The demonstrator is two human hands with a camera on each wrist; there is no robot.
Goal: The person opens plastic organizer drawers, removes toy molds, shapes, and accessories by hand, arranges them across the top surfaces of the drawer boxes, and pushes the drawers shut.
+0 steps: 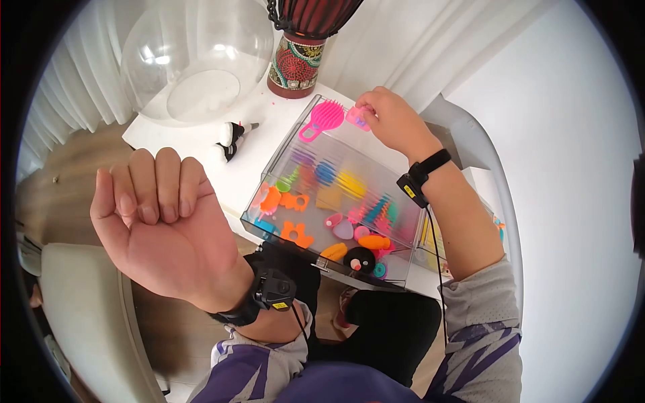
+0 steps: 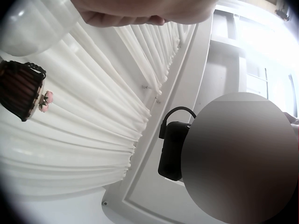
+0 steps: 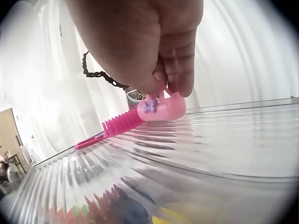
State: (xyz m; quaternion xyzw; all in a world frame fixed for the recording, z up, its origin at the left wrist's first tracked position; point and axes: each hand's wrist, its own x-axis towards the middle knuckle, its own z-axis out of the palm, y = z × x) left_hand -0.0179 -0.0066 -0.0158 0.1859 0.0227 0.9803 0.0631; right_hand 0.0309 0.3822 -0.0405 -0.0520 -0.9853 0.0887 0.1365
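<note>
Fingertips of my right hand [image 1: 390,121] pinch a small pink toy [image 3: 161,108] over the clear box [image 1: 336,195] lid, beside the pink comb [image 1: 322,119]. My left hand [image 1: 161,221] hangs curled, empty. Next, I judge, comes a gentle set-down.

A home room: white curtains [image 1: 430,40], a wooden floor [image 1: 60,161], a djembe drum [image 1: 302,40] and a toy-filled clear box [image 1: 336,195].

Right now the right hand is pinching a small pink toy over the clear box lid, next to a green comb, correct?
Not quite: the comb is pink, not green, as the head view shows. The right hand does pinch the small pink toy over the clear box lid.
</note>
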